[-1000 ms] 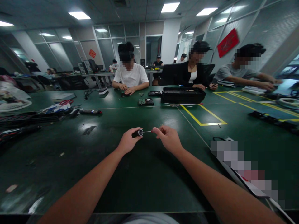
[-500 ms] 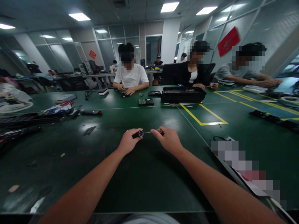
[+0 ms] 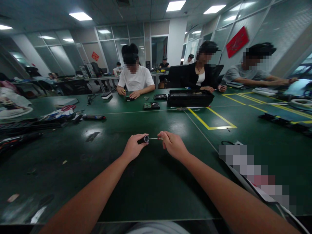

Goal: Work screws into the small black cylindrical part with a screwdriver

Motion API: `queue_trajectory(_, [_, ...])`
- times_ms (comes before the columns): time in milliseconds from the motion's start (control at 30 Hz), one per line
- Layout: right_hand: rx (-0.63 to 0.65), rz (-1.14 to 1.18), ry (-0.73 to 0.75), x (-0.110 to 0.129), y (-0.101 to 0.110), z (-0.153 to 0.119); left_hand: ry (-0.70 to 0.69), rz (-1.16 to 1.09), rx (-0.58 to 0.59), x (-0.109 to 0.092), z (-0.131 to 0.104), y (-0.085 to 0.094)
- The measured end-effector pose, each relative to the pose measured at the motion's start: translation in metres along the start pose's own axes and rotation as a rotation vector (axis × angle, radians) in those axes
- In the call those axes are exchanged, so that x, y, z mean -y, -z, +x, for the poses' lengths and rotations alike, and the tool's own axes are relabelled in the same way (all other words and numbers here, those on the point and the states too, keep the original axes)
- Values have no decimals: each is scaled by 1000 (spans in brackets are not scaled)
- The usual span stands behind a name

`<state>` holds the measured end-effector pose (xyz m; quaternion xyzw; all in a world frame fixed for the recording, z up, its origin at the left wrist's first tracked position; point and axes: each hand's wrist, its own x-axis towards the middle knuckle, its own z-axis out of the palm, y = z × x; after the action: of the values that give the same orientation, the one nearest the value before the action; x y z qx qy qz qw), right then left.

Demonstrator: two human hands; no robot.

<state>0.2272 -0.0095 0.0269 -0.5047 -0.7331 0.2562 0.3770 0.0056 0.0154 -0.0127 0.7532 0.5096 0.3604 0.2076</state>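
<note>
Between the fingers and thumb of my left hand (image 3: 132,148) is a short black cylinder (image 3: 146,139) with a pale ring around its round end, which faces me. My left hand is closed on it, just above the green table. To its right, my right hand (image 3: 174,143) pinches a small screwdriver (image 3: 154,138). The thin metal shaft points left and its end meets the side of the cylinder; I cannot make out what it touches there. A reddish part of the handle shows at my fingertips, and the rest lies hidden in the hand.
A green circuit board part (image 3: 151,106) and a long black housing (image 3: 190,98) lie across the table (image 3: 136,185). Tools and black parts (image 3: 94,117) are on the left. A white power strip-like object (image 3: 264,191), partly blurred, is at right. Several people sit opposite.
My right fingers have shifted their hold on the screwdriver, turning so that the reddish handle end shows. The left hand and cylinder stay nearly in place.
</note>
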Motion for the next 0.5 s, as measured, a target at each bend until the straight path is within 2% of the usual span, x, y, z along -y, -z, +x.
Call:
queue_trajectory(100, [7, -6, -13, -2, -1, 1, -3, 2, -5, 0, 0, 0])
queue_trajectory(400, [23, 61, 75, -4, -2, -2, 3, 9, -13, 0, -1, 0])
queue_trajectory(500, [-6, 35, 7, -4, -1, 0, -2, 52, 13, -3, -2, 1])
